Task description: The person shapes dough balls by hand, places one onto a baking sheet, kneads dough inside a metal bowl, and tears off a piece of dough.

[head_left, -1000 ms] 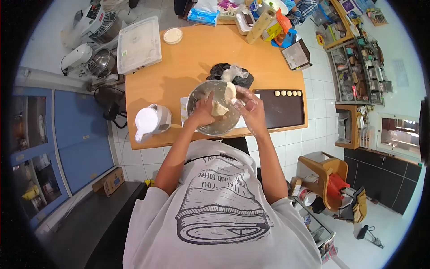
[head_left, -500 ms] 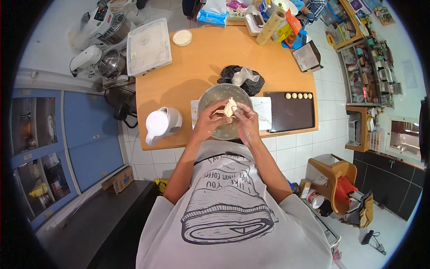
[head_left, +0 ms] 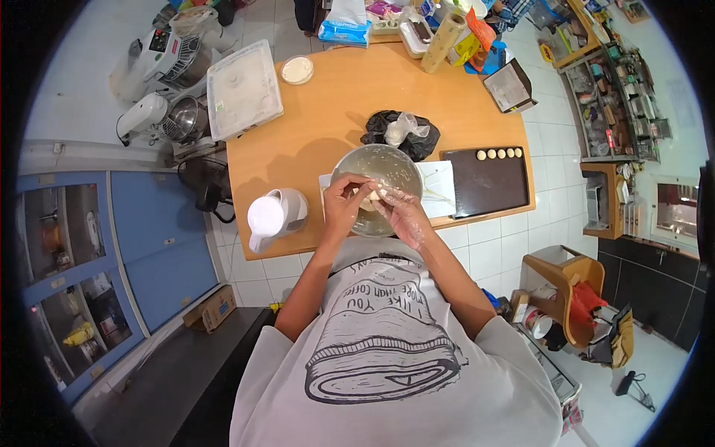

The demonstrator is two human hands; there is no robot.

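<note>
Over a metal mixing bowl (head_left: 398,165), both hands meet at a small lump of pale dough (head_left: 378,191). My left hand (head_left: 345,205) is closed, with thumb and fingertips pinched on the dough from the left. From the other side, the curled fingers of my right hand (head_left: 406,214) press on the same lump; its skin is dusted with dough bits. Fingers hide most of the dough. Crumbs cling to the bowl's inner wall. To the right lies a dark baking tray (head_left: 488,186) with a row of several round dough balls (head_left: 500,154) along its far edge.
A white jug (head_left: 277,216) stands at the table's left. Beyond the bowl lies a black plastic bag (head_left: 380,127) with a clear bag on it. A lidded plastic box (head_left: 244,86), a small bowl of white contents (head_left: 297,70) and an open dark box (head_left: 510,86) stand farther back.
The dough lump, held up in plain sight before, is now lower and mostly covered by my fingers. My hands have drawn closer together. The whole view has shifted slightly.
</note>
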